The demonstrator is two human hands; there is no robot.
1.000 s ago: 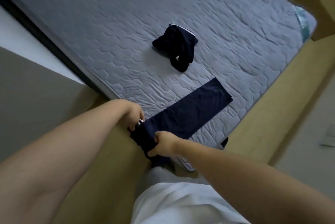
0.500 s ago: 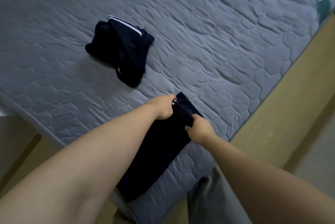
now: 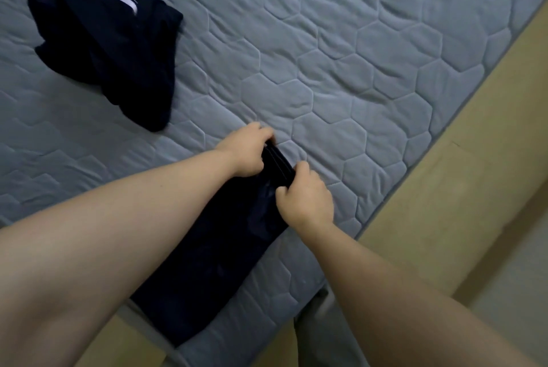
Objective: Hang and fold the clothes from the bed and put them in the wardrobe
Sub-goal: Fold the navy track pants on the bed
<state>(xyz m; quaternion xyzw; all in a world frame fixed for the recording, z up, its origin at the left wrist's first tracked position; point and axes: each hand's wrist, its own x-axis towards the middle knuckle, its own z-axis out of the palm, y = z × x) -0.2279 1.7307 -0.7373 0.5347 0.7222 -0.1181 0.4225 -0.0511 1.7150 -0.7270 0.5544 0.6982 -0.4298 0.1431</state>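
Near mattress edge (image 3: 433,132), folded garment (image 3: 213,271) in left hand (image 3: 246,153) and right hand (image 3: 305,201)

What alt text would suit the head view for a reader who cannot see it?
The left hand and right hand grip the far end of a folded dark garment lying on a grey quilted mattress. A crumpled dark garment with white stripes lies beyond, to the left.

The mattress (image 3: 370,55) is grey quilted cloth, matt, stitched into puffy hexagon shapes with shallow wrinkles. The folded garment (image 3: 207,271) is dark navy cloth, smooth and matt, and the crumpled garment (image 3: 118,49) is the same dark matt fabric with a white stripe. The bed frame (image 3: 462,188) looks like smooth, matt tan wood.
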